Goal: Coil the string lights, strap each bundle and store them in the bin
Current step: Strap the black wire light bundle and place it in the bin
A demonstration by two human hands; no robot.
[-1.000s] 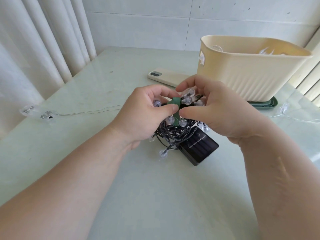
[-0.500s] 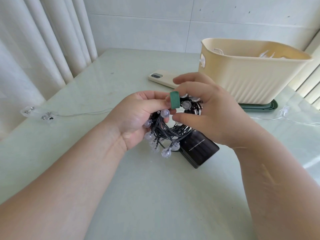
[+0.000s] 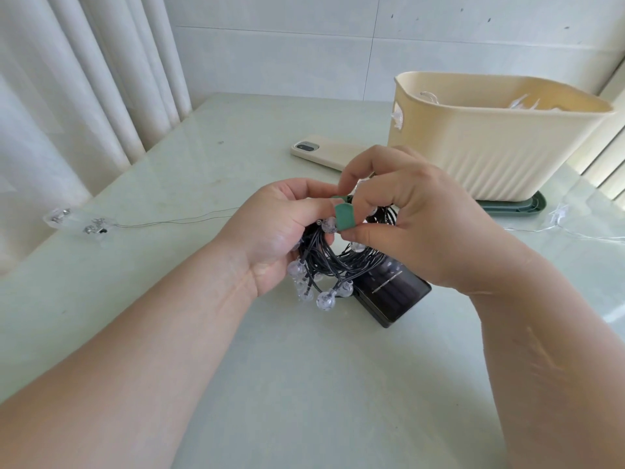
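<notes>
The coil of string lights (image 3: 338, 262) hangs just above the middle of the desk (image 3: 304, 384), its black box (image 3: 394, 294) resting there. The left hand (image 3: 280, 231) grips the coil; the right hand (image 3: 416, 228) pinches a green strap (image 3: 344, 216) looped over it. Strapping looks underway: next the strap needs closing snugly, before the bin (image 3: 490, 150) by the far right edge.

Worktop in front of me: pale green glossy table (image 3: 304, 384), running back to a wall (image 3: 270, 55) of large white tiles with thin grey joints. White pleated curtain (image 3: 84, 96) hangs along the table's left edge. Pale vertical slats (image 3: 612, 157) at far right. Soft daylight; bright glare on the table's right side.
</notes>
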